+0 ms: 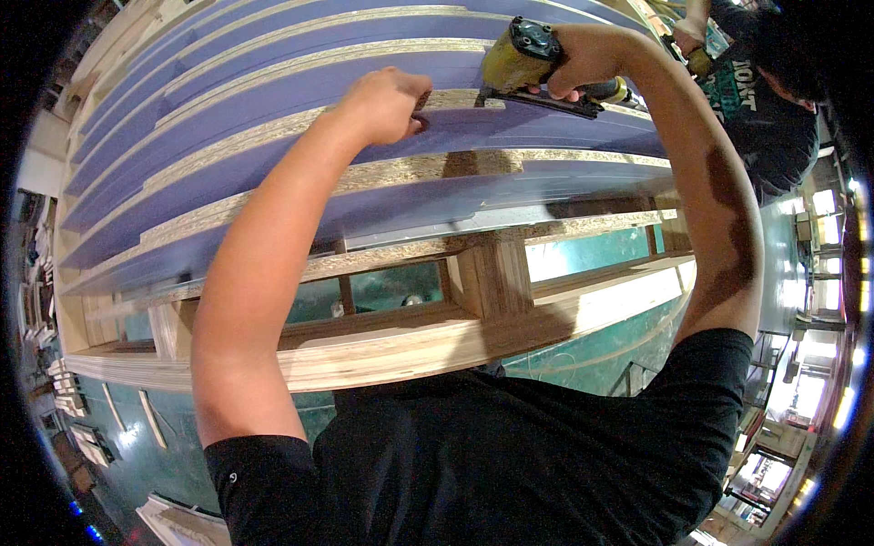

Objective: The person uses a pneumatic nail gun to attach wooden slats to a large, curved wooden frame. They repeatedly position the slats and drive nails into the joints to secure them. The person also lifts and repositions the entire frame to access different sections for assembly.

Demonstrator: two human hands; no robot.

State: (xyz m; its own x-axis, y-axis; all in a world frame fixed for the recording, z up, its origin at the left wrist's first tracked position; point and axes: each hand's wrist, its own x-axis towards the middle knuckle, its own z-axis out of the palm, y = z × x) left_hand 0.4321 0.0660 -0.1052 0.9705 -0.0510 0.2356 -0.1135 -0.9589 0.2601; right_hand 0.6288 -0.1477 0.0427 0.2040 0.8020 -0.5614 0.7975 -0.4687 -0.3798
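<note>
My right hand (pixel 587 59) is wrapped round the grip of a yellow and black nail gun (pixel 514 64). Its nose points down at the end of a particle-board strip (pixel 455 98) that lies along a purple-blue panel. A hose fitting (pixel 614 93) sticks out to the right below that hand. To the left of the gun, my left hand (pixel 390 105) is over the same strip, its fingers curled in. Whatever those fingers may hold is hidden.
Several purple-blue panels (pixel 273 86) edged with particle board stand in rows inside a wooden frame (pixel 391 350). A co-worker in a dark shirt (pixel 765 118) is close by at the upper right. Wood pieces (pixel 86 446) lie on the green floor (pixel 173 473).
</note>
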